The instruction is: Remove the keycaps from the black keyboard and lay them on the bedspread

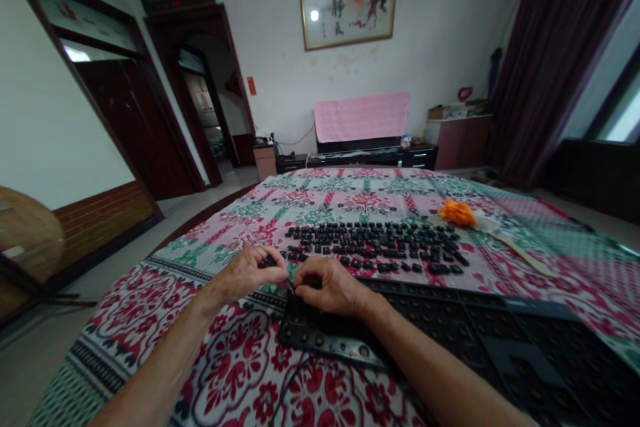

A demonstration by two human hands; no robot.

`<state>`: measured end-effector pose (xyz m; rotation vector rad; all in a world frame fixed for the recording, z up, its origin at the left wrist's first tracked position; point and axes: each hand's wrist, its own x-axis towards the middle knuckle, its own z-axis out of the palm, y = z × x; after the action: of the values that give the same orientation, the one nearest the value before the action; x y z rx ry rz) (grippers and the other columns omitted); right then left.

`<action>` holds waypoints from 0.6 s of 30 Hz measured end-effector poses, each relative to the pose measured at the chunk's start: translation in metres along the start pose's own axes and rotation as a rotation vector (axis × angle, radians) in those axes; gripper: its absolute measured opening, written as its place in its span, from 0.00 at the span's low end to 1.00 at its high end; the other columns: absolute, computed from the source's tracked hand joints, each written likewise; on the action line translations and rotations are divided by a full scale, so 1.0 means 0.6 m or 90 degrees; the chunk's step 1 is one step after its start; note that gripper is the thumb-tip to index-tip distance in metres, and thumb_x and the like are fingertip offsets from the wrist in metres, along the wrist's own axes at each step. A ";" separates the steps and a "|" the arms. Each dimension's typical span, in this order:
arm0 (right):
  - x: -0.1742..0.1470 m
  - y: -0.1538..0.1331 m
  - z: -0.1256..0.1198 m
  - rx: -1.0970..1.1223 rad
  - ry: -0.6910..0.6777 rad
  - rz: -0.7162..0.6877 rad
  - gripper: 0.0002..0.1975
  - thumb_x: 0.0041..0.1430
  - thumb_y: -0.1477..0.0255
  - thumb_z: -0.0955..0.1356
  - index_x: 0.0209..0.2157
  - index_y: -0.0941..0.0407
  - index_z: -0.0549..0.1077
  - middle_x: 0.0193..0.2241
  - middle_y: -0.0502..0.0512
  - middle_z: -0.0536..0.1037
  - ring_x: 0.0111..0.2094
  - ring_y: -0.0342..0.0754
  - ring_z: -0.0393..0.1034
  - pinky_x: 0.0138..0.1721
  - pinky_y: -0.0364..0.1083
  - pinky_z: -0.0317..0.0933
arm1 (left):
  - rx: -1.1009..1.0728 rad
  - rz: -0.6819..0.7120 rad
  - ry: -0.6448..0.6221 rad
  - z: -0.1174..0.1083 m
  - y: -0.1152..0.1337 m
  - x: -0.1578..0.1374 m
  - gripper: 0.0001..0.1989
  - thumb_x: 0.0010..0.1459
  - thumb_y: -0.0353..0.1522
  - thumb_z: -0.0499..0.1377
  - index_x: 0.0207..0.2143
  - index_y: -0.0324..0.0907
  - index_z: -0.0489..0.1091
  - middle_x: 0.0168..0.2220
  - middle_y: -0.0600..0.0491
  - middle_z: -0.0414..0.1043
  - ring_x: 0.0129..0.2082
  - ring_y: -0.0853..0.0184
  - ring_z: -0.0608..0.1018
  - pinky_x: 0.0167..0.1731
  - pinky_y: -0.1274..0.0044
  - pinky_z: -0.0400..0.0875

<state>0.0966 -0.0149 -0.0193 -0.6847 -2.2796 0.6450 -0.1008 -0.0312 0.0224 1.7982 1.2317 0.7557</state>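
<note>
My left hand (253, 273) is closed in a pinch above the left end of a black keyboard (425, 313). Close beside it, my right hand (333, 285) also pinches, its fingertips almost meeting the left ones. A small dark piece (290, 285) shows between the fingertips; the fingers hide most of it, so its kind is unclear. The keyboard lies on the table with its keycaps off, showing rows of round key posts. Behind it, many loose black keycaps (380, 239) are spread in rough rows. My right forearm crosses over part of the keyboard.
A patterned red, green and white cloth (240, 360) covers the round table. A brush with orange bristles (457, 213) and a pale handle (525, 255) lies right of the keycaps. A thin black cable (287, 387) runs toward the table's near edge.
</note>
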 end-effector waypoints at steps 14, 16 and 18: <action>0.003 0.030 0.001 -0.068 0.089 0.035 0.07 0.46 0.76 0.64 0.27 0.58 0.74 0.25 0.50 0.73 0.26 0.40 0.64 0.29 0.38 0.57 | 0.069 0.008 -0.055 -0.004 0.007 0.040 0.11 0.44 0.32 0.60 0.32 0.37 0.71 0.30 0.52 0.74 0.32 0.68 0.74 0.35 0.77 0.67; 0.004 0.032 -0.001 -0.070 0.110 0.052 0.06 0.45 0.76 0.64 0.27 0.58 0.74 0.25 0.50 0.73 0.26 0.40 0.65 0.29 0.38 0.57 | 0.097 0.039 -0.046 -0.006 0.006 0.049 0.10 0.43 0.32 0.61 0.30 0.37 0.72 0.30 0.52 0.74 0.32 0.69 0.74 0.35 0.78 0.67; 0.004 0.034 -0.003 -0.084 0.139 0.057 0.06 0.45 0.77 0.64 0.26 0.58 0.74 0.25 0.50 0.73 0.27 0.40 0.65 0.30 0.38 0.57 | 0.122 0.045 -0.020 -0.009 0.003 0.056 0.09 0.43 0.33 0.61 0.29 0.36 0.71 0.28 0.52 0.73 0.31 0.69 0.74 0.34 0.78 0.67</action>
<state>0.1023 0.0022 -0.0291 -0.8806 -2.1112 0.4400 -0.0929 0.0016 0.0278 2.0100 1.2614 0.6654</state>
